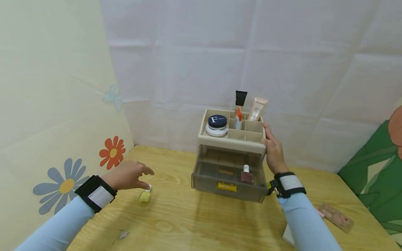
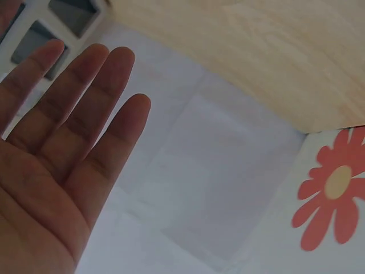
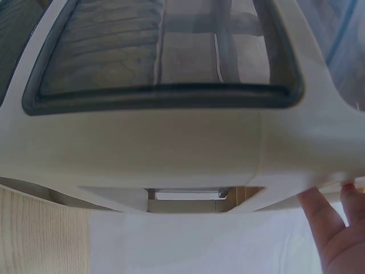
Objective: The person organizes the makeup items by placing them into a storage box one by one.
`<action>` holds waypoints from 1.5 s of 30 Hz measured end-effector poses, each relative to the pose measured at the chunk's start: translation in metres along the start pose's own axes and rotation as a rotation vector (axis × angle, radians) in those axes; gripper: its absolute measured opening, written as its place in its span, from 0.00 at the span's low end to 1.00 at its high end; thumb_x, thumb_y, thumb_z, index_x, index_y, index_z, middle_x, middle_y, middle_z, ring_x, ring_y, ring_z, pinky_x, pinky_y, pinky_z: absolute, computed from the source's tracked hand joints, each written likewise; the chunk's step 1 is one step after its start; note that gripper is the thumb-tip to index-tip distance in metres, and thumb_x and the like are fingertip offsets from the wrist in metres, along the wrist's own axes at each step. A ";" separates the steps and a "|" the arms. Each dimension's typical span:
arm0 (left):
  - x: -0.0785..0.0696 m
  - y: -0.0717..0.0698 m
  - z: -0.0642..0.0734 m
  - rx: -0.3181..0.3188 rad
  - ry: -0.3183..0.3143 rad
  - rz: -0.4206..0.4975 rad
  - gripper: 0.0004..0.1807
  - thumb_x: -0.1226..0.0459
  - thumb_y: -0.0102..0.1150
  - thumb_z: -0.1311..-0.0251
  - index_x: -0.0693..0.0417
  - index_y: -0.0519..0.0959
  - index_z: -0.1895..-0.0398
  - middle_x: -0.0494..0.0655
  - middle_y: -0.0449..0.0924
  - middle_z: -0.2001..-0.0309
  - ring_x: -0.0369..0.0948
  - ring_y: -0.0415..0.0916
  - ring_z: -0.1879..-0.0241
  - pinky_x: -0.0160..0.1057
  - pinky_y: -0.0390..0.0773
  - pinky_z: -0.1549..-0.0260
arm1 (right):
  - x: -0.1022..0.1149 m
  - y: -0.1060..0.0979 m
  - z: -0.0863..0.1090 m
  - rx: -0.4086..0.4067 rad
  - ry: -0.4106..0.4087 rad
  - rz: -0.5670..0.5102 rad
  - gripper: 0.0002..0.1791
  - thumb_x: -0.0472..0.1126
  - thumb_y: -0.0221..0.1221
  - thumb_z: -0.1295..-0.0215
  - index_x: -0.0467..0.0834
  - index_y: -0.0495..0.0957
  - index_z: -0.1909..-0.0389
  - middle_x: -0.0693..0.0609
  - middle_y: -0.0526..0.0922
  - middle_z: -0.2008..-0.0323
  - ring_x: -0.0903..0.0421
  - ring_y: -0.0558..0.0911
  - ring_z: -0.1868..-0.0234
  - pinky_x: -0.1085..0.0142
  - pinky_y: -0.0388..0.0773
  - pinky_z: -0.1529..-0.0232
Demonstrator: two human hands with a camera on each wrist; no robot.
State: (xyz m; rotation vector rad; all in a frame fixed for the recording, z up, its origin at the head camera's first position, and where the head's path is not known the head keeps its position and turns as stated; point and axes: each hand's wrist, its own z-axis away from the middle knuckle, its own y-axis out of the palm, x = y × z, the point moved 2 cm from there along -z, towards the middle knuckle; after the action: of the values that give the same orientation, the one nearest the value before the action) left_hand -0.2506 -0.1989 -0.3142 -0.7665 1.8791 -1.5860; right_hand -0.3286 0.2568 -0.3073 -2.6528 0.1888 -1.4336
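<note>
Far left, an upright pale panel bears a grey-blue flower (image 1: 66, 186) and a red flower (image 1: 112, 152). In front of it, the left hand (image 1: 130, 175) reaches over the wooden tabletop (image 1: 169, 209); its fingers are extended and slightly spread, as the left wrist view confirms. A small yellow bottle (image 1: 145, 197) with a white cap lies just beneath the thumb; whether thumb and cap touch cannot be told.

Right of centre stands a beige organizer (image 1: 230, 142). Its left top compartment holds a round dark-lidded jar (image 1: 217, 121) upon a white round case (image 1: 216, 130); farther right, a black-ended tube (image 1: 240, 99) and a pale pink tube (image 1: 258, 108) stand in the small compartments. Below, the translucent grey drawer (image 1: 202, 183) is extended, with a dark red bottle (image 1: 247, 177) inside.

The right hand (image 1: 275, 151) rests against the organizer's right side, fingers fairly straight, fingertips at the upper edge. Farther right, a flat palette (image 1: 337, 218) lies on the tabletop beside the right forearm.
</note>
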 end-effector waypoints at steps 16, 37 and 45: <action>0.011 0.056 0.008 0.139 -0.078 -0.015 0.23 0.57 0.78 0.58 0.57 0.85 0.58 0.46 0.85 0.65 0.40 0.80 0.69 0.42 0.80 0.68 | 0.003 0.000 0.003 0.002 0.011 0.008 0.32 0.39 0.36 0.27 0.47 0.47 0.23 0.51 0.43 0.24 0.57 0.44 0.26 0.54 0.44 0.29; 0.013 0.081 0.006 0.105 -0.089 -0.119 0.20 0.57 0.80 0.61 0.55 0.85 0.64 0.46 0.83 0.68 0.41 0.78 0.69 0.43 0.80 0.66 | 0.004 0.002 0.004 0.004 -0.004 0.010 0.32 0.40 0.37 0.27 0.45 0.47 0.23 0.50 0.45 0.24 0.55 0.46 0.26 0.47 0.43 0.30; 0.015 0.089 0.005 0.095 -0.088 -0.114 0.17 0.59 0.79 0.60 0.53 0.85 0.66 0.45 0.82 0.70 0.40 0.77 0.71 0.43 0.79 0.68 | 0.004 0.002 0.005 0.012 -0.013 0.008 0.31 0.41 0.36 0.26 0.48 0.48 0.23 0.51 0.45 0.24 0.55 0.46 0.26 0.46 0.44 0.30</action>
State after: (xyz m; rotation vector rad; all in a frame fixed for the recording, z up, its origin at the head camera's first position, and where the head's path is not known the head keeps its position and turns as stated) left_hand -0.2636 -0.2011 -0.4035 -0.9008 1.7121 -1.6693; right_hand -0.3226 0.2540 -0.3069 -2.6486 0.1887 -1.4101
